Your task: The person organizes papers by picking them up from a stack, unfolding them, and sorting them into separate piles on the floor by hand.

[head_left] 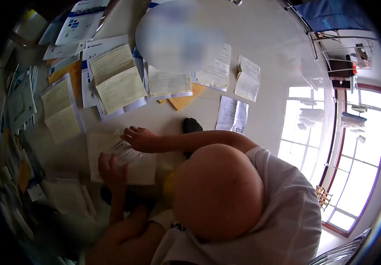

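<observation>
A small printed paper (128, 155) lies tilted over a larger pale open sheet (145, 173) on the floor. My left hand (113, 171) comes up from below and grips its lower left side between thumb and fingers. At the upper edge of the same paper, my right hand (142, 140) has its fingers curled in and closed. The fingertips partly hide where the right hand meets the paper. A dark shoe (192, 126) shows beyond the right forearm.
Unfolded yellowed documents (119, 81) lie across the floor, with more papers (247, 78) and a printed sheet (232, 114) farther right. Brochures (81, 22) and brown envelopes (69, 75) sit at upper left. Stacked folders (22, 104) line the left. A blurred oval covers part of the top.
</observation>
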`<state>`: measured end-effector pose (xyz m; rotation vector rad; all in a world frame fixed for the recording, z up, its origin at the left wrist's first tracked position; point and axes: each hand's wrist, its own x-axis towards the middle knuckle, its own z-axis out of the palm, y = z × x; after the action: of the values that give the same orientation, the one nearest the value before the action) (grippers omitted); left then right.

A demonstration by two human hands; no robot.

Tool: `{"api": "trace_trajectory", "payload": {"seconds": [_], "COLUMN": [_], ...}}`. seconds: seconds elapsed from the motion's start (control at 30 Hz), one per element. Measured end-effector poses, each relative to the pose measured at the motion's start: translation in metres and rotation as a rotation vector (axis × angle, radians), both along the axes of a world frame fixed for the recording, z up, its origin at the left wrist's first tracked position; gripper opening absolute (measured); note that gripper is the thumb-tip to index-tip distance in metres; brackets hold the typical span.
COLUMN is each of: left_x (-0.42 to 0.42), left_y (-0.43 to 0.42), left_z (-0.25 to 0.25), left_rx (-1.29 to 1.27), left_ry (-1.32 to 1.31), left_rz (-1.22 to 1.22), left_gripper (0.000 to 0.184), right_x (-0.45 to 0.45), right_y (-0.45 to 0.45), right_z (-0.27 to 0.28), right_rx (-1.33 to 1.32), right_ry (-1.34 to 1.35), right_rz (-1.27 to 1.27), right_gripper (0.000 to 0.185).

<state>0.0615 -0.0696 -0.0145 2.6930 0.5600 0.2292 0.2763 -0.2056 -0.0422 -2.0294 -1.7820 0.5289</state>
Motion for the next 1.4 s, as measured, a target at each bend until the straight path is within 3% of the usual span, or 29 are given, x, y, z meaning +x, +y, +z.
{"api": "trace_trajectory", "payload": {"seconds": [0.1,0.17,0.27,0.37,0.43,0.53,0.6,0.63,0.7,0.73,0.77,0.83,0.87,0.9,0.93,1.0,1.03,1.13,1.2,1.3,1.33,1.4], "left_x": [0.002,0.001,-0.005,-0.004,-0.005,-0.002,0.002,0.000,-0.009,-0.016,-0.015,-0.011,-0.006,0.000,0.012,0.013,0.016,0.036,0.037,0.037,0.036,0.036], "left_y": [0.001,-0.003,-0.007,-0.009,-0.009,-0.006,-0.008,-0.006,-0.002,0.002,0.005,0.016,0.020,0.024,0.024,0.028,0.028,0.027,0.025,0.024,0.024,0.021], "left_z": [-0.001,0.003,-0.004,-0.011,-0.013,-0.006,0.002,-0.002,-0.009,-0.014,-0.012,0.004,0.012,0.020,0.040,0.040,0.045,0.073,0.073,0.068,0.066,0.063], "left_rx": [0.006,-0.015,-0.024,-0.038,-0.057,-0.046,-0.051,-0.049,-0.306,-0.285,-0.424,-0.586,-0.667,-0.717,-0.981,-1.039,-1.027,-1.208,-1.172,-1.176,-1.218,-1.247], "left_ry": [-0.065,-0.034,-0.017,-0.099,-0.159,-0.082,-0.061,-0.059,-0.272,-0.259,-0.177,-0.099,-0.067,-0.047,-0.052,-0.158,-0.155,-0.098,-0.079,-0.079,-0.096,-0.127], "left_rz": [-0.029,0.005,0.060,0.060,0.049,0.045,0.180,0.186,0.359,0.379,0.488,0.579,0.594,0.596,0.617,0.432,0.454,0.487,0.487,0.500,0.511,0.523], "left_gripper": [0.062,0.061,0.061,0.059,0.057,0.066,0.079,0.079,0.091,0.091,0.091,0.077,0.071,0.064,0.056,0.044,0.044,0.039,0.038,0.036,0.035,0.035], "right_x": [-0.002,-0.001,-0.006,-0.002,-0.003,-0.007,-0.009,-0.008,0.006,0.010,0.010,0.021,0.026,0.036,0.043,0.048,0.052,0.063,0.069,0.057,0.050,0.050], "right_y": [0.005,0.011,0.017,0.009,0.004,0.007,0.011,0.012,0.014,0.016,0.017,0.022,0.025,0.026,0.028,0.035,0.035,0.038,0.037,0.031,0.029,0.015], "right_z": [0.003,0.007,0.001,0.017,0.024,0.016,0.010,0.007,0.014,0.011,0.012,0.021,0.026,0.053,0.061,0.033,0.059,0.072,0.077,0.074,0.065,0.060], "right_rx": [-0.009,0.145,0.143,0.185,0.195,0.169,0.252,0.253,0.269,0.398,0.270,0.026,0.090,0.006,-0.041,0.398,0.185,0.201,0.058,0.046,0.181,0.073], "right_ry": [-0.090,-0.015,-0.162,-0.029,-0.090,0.015,0.285,0.288,0.261,0.404,0.593,1.117,1.166,1.133,1.102,0.815,0.884,0.958,1.199,1.376,1.368,1.220], "right_rz": [-0.023,-0.121,-0.080,-0.038,-0.026,0.036,-0.122,-0.116,-0.042,-0.113,-0.311,-0.597,-0.621,-0.638,-0.700,-0.566,-0.643,-0.630,-0.662,-0.569,-0.395,-0.357], "right_gripper": [0.061,0.055,0.054,0.051,0.045,0.041,0.032,0.032,0.019,0.011,0.011,0.013,0.014,0.016,0.016,0.018,0.019,0.023,0.030,0.040,0.050,0.052]}}
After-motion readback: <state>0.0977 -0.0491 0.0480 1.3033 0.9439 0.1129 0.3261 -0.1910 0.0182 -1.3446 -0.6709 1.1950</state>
